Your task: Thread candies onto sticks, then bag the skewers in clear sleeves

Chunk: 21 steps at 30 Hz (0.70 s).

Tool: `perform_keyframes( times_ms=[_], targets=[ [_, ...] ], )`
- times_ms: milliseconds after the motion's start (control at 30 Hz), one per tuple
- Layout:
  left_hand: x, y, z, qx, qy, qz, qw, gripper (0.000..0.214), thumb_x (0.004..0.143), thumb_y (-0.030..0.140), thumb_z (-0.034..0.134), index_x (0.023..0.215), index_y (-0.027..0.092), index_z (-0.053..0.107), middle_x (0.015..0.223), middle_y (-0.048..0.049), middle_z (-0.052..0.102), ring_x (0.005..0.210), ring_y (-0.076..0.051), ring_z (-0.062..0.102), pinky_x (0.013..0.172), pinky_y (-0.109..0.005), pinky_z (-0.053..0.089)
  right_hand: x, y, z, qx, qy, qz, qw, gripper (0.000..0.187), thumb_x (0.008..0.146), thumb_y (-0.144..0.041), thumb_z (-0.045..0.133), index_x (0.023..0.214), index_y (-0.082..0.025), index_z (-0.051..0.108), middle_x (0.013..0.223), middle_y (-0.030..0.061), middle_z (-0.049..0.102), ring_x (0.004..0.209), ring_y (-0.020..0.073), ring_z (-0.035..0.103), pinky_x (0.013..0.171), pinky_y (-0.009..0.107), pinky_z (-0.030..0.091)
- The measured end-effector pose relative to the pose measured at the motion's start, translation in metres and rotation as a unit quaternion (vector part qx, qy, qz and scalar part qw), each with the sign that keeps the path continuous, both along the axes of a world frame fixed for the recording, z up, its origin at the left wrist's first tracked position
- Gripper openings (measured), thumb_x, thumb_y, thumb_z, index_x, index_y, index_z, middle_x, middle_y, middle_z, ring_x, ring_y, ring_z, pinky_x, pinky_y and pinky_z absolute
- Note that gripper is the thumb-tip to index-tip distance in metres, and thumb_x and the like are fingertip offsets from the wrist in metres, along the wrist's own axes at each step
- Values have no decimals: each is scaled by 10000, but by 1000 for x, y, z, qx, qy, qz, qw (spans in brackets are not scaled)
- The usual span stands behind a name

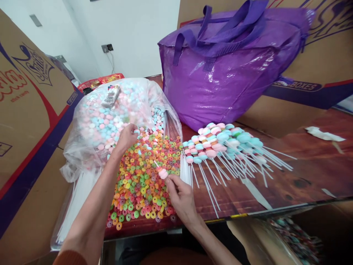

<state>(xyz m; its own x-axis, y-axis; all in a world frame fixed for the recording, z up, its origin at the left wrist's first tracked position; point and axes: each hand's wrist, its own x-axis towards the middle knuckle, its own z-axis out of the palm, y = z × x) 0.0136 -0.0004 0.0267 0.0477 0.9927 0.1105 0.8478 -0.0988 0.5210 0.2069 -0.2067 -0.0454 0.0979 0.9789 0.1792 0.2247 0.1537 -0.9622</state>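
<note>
My right hand (180, 197) pinches a candy skewer (162, 173), a short white stick tip showing above gummy rings and pink marshmallow pieces. It hovers over a wide spread of colourful gummy rings (143, 187). Farther off, my left hand (128, 137) has its fingers closed at the edge of the pink, blue and white marshmallows (103, 121). A pale blue piece shows at its fingertips; whether it is gripped I cannot tell. Finished-looking skewers (220, 143) of marshmallows and rings lie piled on the right, sticks pointing toward me.
Clear plastic (132, 97) partly covers the marshmallows, with a small packet (111, 96) on top. White sticks (79, 202) lie at left, more sticks (186, 167) beside the rings. A purple bag (220, 73) stands behind; cardboard boxes (30, 121) flank the table (303, 173).
</note>
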Motion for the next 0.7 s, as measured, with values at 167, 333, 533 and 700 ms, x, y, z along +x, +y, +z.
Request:
perform_keyframes(
  times_ms=[167, 333, 533, 700],
  targets=[
    [17, -64, 1, -58, -348, -53, 934, 427, 706, 355, 685, 1079, 150, 646, 932, -42, 679, 819, -164, 621, 748, -274, 488, 0, 1, 1, -2, 16, -9, 1000, 258, 966, -340, 477, 825, -178, 619, 626, -31, 470, 537, 105, 426, 494, 212, 345],
    [31, -115, -18, -97, -482, -26, 870, 385, 657, 407, 790, 949, 169, 714, 918, -49, 714, 838, -171, 631, 785, -292, 490, 2, 1, 6, 7, 16, 5, 1000, 249, 965, -336, 479, 832, -179, 619, 607, -31, 478, 520, 105, 436, 487, 212, 350],
    [36, -133, -29, -70, -547, 10, 834, 317, 608, 334, 843, 871, 185, 749, 867, -27, 740, 814, -158, 639, 819, -302, 504, -2, -1, 10, 21, -20, 17, 999, 263, 969, -332, 472, 854, -172, 646, 596, -24, 486, 536, 115, 460, 504, 214, 374],
    [39, -138, -35, -74, -548, 24, 833, 379, 594, 344, 853, 931, 191, 772, 946, -50, 765, 893, -198, 667, 878, -350, 517, -3, -1, 9, 13, -50, 12, 999, 266, 968, -330, 466, 862, -175, 654, 577, -34, 458, 508, 111, 433, 488, 217, 355]
  ],
)
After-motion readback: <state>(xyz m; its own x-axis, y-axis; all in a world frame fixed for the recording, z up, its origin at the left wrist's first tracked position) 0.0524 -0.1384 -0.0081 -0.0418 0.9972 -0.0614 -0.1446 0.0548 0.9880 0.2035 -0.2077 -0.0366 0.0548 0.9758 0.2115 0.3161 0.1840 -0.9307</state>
